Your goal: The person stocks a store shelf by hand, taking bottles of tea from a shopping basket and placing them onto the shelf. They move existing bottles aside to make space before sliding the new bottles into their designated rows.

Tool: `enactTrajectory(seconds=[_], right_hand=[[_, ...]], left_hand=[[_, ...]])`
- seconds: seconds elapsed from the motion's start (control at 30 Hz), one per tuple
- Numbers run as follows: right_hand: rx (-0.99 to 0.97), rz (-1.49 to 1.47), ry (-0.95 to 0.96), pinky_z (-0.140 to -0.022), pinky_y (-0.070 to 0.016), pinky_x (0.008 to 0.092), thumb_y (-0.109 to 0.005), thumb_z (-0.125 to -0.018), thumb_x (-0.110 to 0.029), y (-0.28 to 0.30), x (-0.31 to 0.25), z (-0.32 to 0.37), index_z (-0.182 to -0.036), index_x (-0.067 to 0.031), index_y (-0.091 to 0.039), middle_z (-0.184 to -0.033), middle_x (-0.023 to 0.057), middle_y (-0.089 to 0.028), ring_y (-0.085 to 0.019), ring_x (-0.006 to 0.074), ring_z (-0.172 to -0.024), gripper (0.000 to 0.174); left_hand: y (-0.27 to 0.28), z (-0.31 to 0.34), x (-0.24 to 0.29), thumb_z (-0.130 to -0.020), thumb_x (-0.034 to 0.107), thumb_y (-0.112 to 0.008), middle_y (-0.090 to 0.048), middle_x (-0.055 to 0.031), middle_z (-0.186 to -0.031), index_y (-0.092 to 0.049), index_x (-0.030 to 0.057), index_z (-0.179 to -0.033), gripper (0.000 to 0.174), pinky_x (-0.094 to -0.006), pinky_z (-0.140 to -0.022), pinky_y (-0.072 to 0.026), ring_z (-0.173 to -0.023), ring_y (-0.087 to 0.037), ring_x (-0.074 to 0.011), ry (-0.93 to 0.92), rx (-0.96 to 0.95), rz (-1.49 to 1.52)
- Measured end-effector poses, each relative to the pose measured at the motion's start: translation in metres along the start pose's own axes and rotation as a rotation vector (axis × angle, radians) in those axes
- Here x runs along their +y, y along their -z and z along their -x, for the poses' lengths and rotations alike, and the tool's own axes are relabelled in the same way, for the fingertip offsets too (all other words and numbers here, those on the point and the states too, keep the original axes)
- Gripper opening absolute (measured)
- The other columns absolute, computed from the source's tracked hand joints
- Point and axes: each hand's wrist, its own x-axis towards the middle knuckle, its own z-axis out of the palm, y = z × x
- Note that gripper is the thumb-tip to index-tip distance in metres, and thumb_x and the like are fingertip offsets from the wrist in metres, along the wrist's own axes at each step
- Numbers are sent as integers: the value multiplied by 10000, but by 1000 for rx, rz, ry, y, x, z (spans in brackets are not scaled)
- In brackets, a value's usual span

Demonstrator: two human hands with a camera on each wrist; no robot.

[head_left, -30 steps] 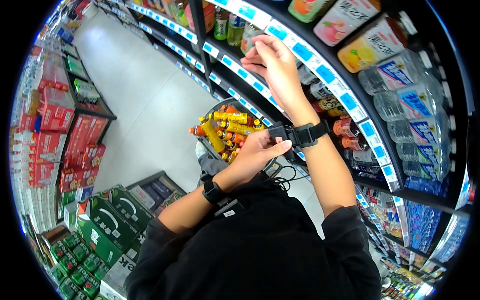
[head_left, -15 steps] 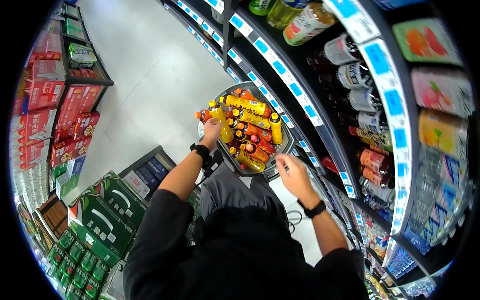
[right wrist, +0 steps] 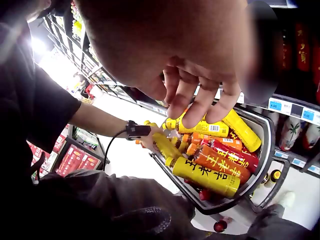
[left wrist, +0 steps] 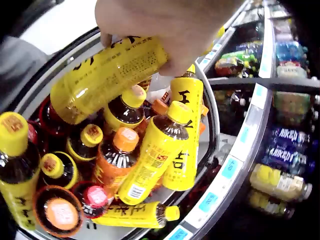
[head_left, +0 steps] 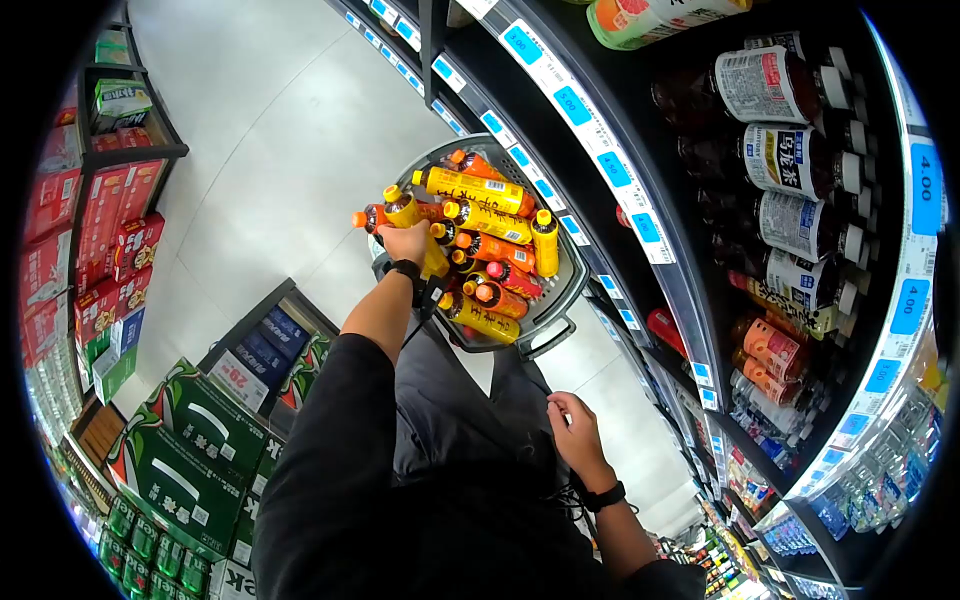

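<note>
The left hand [head_left: 404,240] grips a yellow bottle [left wrist: 107,82] round its upper body, tilted above the other bottles [head_left: 490,222] at one side of the basket [head_left: 566,300]; this hold leaves the base free and presumably allows control of the angle. The right hand [head_left: 577,432] is empty, fingers loosely curled, apart from the load. The other bottles lie crossed or stand caps-up, probably because the basket walls confine a loose, crowded pile.
</note>
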Motion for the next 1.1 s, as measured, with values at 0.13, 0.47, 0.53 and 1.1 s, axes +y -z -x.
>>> enactTrajectory(seconds=[0.13, 0.47, 0.53, 1.1], right_hand=[[8, -2, 42, -766, -508, 320, -596, -912, -75, 4, -1, 0, -1042, 1, -619, -906, 127, -663, -643, 225, -815, 152], [-104, -851, -276, -890, -483, 334, -591, -961, -153, -4, -22, -37, -1203, -37, -524, -1088, 73, -616, -597, 150, -1021, 277], [-15, -634, -41, -961, -429, 311, -734, -851, -134, -18, -33, -63, -1344, -32, -416, -1221, 104, -564, -540, 194, -1142, 595], [132, -467, -209, -771, -536, 322, -810, -695, -48, 6, 29, -12, -1096, -5, -564, -955, 74, -665, -659, 178, -845, 472]], left_hand=[[28, 19, 14, -742, 33, -725, -666, -78, -1054, -591, 19, -1096, 379, -336, -838, -517, -940, -649, -198, -203, -259, 126], [109, 111, 132, -736, 41, -723, -682, -63, -957, -625, 8, -1041, 323, -314, -781, -521, -836, -652, -162, -351, -735, 263], [109, 141, 141, -749, 81, -755, -679, -54, -957, -628, 10, -1047, 332, -311, -787, -521, -841, -649, -152, -233, -925, 207], [-17, 38, 32, -904, 191, -622, -654, -116, -889, -574, -17, -1146, 322, -345, -654, -529, -771, -647, -173, -190, -528, -48]])
